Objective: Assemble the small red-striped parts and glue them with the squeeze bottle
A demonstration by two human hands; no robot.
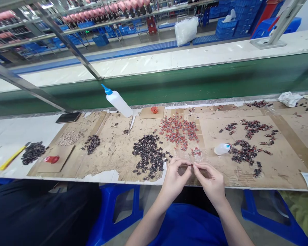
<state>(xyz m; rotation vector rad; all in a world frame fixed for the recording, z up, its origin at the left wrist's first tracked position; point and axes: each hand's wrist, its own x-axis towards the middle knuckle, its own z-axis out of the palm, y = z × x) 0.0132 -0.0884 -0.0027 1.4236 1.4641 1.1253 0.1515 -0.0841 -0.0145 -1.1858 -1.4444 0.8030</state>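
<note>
My left hand point(176, 175) and my right hand point(209, 176) meet above the table's front edge, fingertips pinched together. Between them is a tiny dark part point(192, 165), mostly covered by the fingers. To the left of my left hand lies a heap of small black parts point(148, 155). Beyond the hands spreads a pile of small red pieces with metallic bits point(178, 131). Right of my right hand, a small white squeeze bottle point(221, 149) with a blue tip lies on its side, beside a group of black-and-red parts point(243, 152).
A large white squeeze bottle point(120, 104) leans at the back left, near a red cup point(154, 109). Further left are a phone point(68, 117), a yellow cutter point(14, 156) and more black parts point(34, 153). Seated people flank me; a green belt point(169, 87) runs behind.
</note>
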